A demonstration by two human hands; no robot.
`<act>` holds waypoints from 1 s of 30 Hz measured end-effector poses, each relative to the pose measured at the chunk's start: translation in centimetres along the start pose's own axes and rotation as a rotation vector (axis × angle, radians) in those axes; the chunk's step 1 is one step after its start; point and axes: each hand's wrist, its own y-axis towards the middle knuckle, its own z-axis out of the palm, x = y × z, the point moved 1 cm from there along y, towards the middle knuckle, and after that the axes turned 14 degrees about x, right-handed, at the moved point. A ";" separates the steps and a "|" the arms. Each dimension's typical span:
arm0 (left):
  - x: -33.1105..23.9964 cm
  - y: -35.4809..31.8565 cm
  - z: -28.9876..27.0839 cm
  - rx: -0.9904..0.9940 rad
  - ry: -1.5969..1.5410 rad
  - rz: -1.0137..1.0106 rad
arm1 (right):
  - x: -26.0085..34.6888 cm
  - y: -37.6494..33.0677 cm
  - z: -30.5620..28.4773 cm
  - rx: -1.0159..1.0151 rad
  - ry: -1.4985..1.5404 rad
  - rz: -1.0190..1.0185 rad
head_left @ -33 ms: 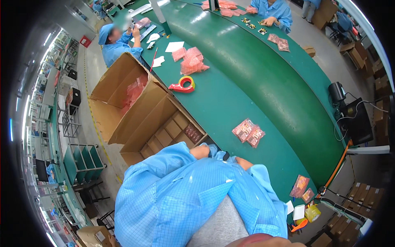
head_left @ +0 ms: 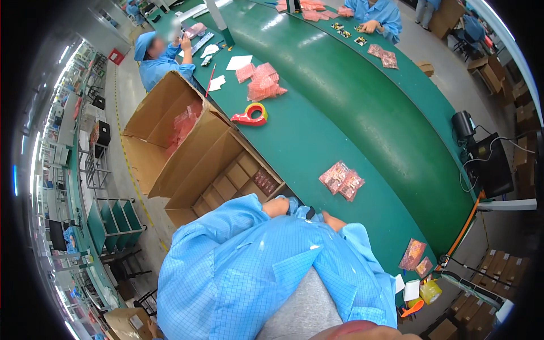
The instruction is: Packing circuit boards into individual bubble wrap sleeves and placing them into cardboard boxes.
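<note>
Two bubble-wrapped packets (head_left: pixel 334 176) on green surface (head_left: pixel 300 141)

Packets: pink, overlapping, lying near the right grip (head_left: pixel 334 221). Left grip (head_left: pixel 276 207): near partitioned carton (head_left: pixel 207 167). Both partly hidden; open or closed, cannot tell. Further along surface: red tape dispenser (head_left: pixel 242 119), pink bubble sheets (head_left: pixel 263 85) beyond it.

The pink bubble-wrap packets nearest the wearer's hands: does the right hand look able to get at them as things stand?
Probably yes: the right hand, partly hidden by the blue jacket, is close to the packets, with only green tabletop showing between.
</note>
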 end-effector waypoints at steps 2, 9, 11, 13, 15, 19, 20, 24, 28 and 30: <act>0.3 0.0 0.4 -0.061 -0.118 0.031 | -0.4 0.8 -1.5 0.250 0.384 0.147; 0.4 0.4 1.4 0.028 -0.113 -0.101 | -0.7 -0.5 -1.0 0.418 0.562 0.207; 0.5 0.9 2.2 0.032 -0.123 -0.044 | 0.0 -0.2 -1.1 0.396 0.527 0.271; 0.8 1.2 2.6 0.018 -0.200 0.028 | 0.6 -0.1 -0.7 0.372 0.489 0.350; 2.5 1.9 4.2 0.080 -0.213 -0.006 | 0.8 0.1 -0.5 0.320 0.385 0.322; 1.9 0.9 1.9 0.303 -0.171 0.002 | 0.7 -0.8 -0.3 0.364 0.352 0.325; 1.6 0.5 1.8 0.340 -0.151 -0.016 | 0.2 -0.9 1.1 0.409 0.368 0.340; 2.8 2.0 4.3 0.082 -0.196 -0.035 | -1.2 -0.1 3.1 0.539 0.456 0.205; 3.3 1.4 3.9 0.073 -0.107 -0.100 | 0.1 0.4 0.5 0.636 0.280 0.179; 5.6 1.7 5.6 0.060 -0.112 -0.089 | 0.9 0.4 -2.6 0.635 0.388 0.178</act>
